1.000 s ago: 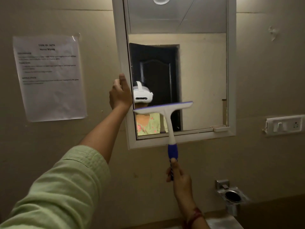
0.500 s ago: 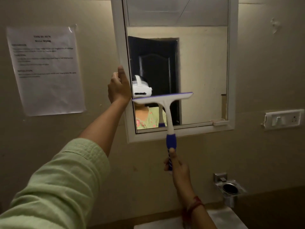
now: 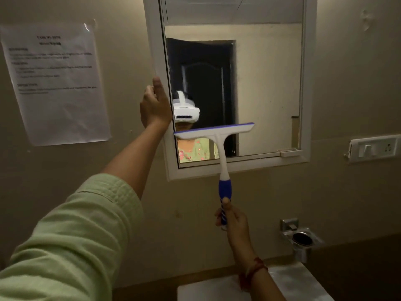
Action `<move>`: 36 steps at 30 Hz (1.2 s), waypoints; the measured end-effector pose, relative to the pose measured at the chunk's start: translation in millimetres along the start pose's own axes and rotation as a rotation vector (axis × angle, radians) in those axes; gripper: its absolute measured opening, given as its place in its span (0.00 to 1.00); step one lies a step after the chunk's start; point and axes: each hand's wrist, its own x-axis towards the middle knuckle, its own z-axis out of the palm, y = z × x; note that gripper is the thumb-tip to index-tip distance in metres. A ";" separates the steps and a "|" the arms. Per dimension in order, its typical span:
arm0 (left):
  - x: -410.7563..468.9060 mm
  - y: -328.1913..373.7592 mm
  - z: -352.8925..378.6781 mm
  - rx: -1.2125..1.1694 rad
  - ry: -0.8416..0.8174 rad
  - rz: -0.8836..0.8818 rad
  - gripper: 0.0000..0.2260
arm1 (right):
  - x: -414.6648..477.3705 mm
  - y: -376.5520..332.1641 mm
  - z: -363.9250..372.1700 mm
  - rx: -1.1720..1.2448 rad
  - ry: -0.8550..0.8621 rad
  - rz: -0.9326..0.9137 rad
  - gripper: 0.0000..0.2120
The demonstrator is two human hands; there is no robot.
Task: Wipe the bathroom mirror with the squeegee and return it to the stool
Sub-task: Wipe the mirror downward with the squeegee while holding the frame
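Steadying mirror w/ left hand curled round frame, holding squeegee w/ right hand wrapped low on handle, prob for reach.

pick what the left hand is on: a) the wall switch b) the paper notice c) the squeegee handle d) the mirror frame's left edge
d: the left hand holds the left edge of the mirror frame, while the right hand holds the squeegee low on its handle.
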 end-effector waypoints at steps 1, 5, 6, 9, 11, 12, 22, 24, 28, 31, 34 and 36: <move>-0.4 0.0 -0.3 -0.001 0.001 0.002 0.24 | 0.9 -0.6 -0.6 -0.001 -0.006 0.001 0.20; -2.1 2.8 -2.4 0.005 -0.021 0.000 0.19 | -19.8 27.4 -11.3 -0.038 -0.062 0.150 0.21; -2.1 3.1 -2.2 0.005 -0.024 -0.002 0.19 | -26.6 35.5 -13.1 -0.046 -0.068 0.204 0.20; 0.9 0.7 -0.1 0.002 -0.022 -0.001 0.19 | -23.2 31.2 -10.5 -0.036 -0.053 0.202 0.20; 1.3 -1.5 0.8 0.010 -0.012 0.002 0.19 | -7.2 6.2 -5.3 -0.048 -0.073 0.129 0.20; 1.0 -2.1 0.8 0.014 -0.009 -0.001 0.20 | -0.1 -7.1 -3.3 -0.048 -0.087 0.097 0.20; -1.0 2.5 -2.0 0.006 -0.013 -0.016 0.22 | -35.1 17.1 -7.2 -0.019 -0.052 0.136 0.47; -0.1 2.2 -1.3 0.004 -0.017 -0.015 0.21 | -30.0 9.6 -6.2 -0.021 -0.056 0.127 0.46; 0.5 0.4 -0.8 0.009 -0.007 -0.010 0.21 | -10.6 -14.5 -4.7 -0.044 -0.087 0.076 0.43; -2.6 3.8 -2.8 0.017 -0.002 -0.025 0.20 | -13.3 -8.6 -7.4 -0.046 -0.075 0.082 0.43; -5.0 7.2 -4.5 0.049 -0.005 -0.036 0.22 | -29.5 12.7 -10.3 -0.042 -0.067 0.132 0.43; -4.2 7.4 -4.8 0.062 -0.011 -0.039 0.22 | -34.1 19.9 -10.6 -0.040 -0.063 0.139 0.43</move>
